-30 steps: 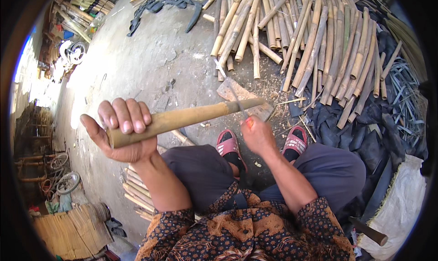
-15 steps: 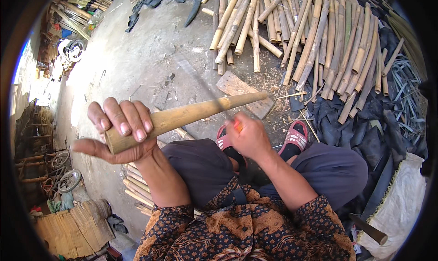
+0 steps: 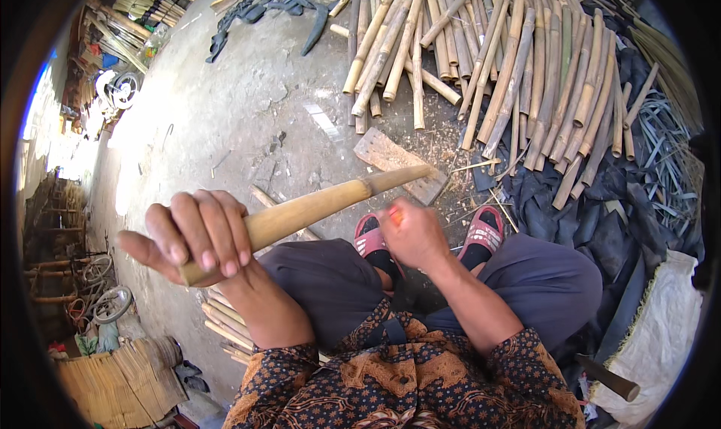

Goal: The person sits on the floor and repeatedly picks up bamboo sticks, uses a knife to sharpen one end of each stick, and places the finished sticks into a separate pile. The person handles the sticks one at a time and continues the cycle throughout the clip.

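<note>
My left hand (image 3: 197, 232) is wrapped round the near end of a yellowish bamboo pole (image 3: 300, 215), with the thumb stretched away from the fingers. The pole slants up to the right across my knees, and a ring-like joint shows near its far end. My right hand (image 3: 419, 237) is closed in a fist on an orange-handled tool (image 3: 396, 216), just below the pole near that joint. What looks like the tool's bright blade shows beyond the pole; its middle stretch is blurred or hidden, and I cannot tell whether it is a knife or a saw.
A big heap of cut bamboo poles (image 3: 526, 76) lies at the far right. Near my sandals rests a wooden board (image 3: 398, 162) among shavings. Dark sheeting (image 3: 593, 226) and a white sack (image 3: 653, 346) are at the right. More bamboo pieces (image 3: 227, 320) lie by my left leg.
My left fingers have curled further over the pole's end. The pole's far end is slightly lower, and my right hand has shifted a little down and to the right.
</note>
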Demonstrator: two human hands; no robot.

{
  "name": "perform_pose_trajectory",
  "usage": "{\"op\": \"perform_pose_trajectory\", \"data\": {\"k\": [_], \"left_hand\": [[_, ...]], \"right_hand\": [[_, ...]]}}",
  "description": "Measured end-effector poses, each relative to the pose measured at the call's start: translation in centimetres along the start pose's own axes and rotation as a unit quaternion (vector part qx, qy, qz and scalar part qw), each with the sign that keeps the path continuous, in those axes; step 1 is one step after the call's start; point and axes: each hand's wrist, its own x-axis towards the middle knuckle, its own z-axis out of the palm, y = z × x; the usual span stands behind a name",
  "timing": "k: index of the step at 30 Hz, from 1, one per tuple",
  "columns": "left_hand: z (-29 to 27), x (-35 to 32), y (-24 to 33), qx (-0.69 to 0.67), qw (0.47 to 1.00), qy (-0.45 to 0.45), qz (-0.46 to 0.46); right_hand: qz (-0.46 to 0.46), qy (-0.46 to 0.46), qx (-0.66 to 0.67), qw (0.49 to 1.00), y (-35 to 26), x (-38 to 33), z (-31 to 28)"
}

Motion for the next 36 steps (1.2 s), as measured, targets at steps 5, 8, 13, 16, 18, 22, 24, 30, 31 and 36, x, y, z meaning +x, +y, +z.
{"op": "perform_pose_trajectory", "data": {"k": [5,8,13,16,18,22,24,30,31,36], "left_hand": [[-0.7,1.4,0.8,-0.013,0.995,-0.070,-0.068],[-1.8,1.9,0.7,-0.007,0.994,-0.083,-0.073],[-7.8,0.1,-5.1,0.301,0.932,0.179,0.099],[-11.6,-4.6,-10.6,0.321,0.918,0.211,-0.095],[-13.3,-8.5,-14.8,0.361,0.860,0.253,-0.256],[-18.7,-12.9,-16.2,0.384,0.796,0.415,-0.216],[-21.5,-15.0,-14.3,0.376,0.756,0.513,-0.156],[-26.0,-29.6,-7.8,0.419,0.521,0.679,-0.304],[-25.6,-32.7,-7.9,0.454,0.468,0.664,-0.366],[-21.6,-41.0,-12.9,0.459,0.330,0.665,-0.489]], "right_hand": [[-0.035,-0.011,0.030,0.999,2.8,-0.4,2.5],[0.136,-0.008,-0.096,0.986,9.5,2.4,2.8],[0.270,-0.052,-0.221,0.936,20.5,3.3,4.3],[0.298,-0.059,-0.231,0.924,23.7,2.1,4.9],[0.252,-0.052,-0.230,0.939,24.4,1.8,5.3],[0.203,-0.070,-0.255,0.943,24.8,2.0,5.3],[0.229,-0.064,-0.267,0.934,24.9,2.1,5.1],[0.214,-0.067,-0.264,0.938,25.2,2.2,5.2],[0.214,-0.056,-0.263,0.939,25.2,2.3,5.4],[0.204,-0.052,-0.281,0.936,25.1,2.8,6.0]]}}
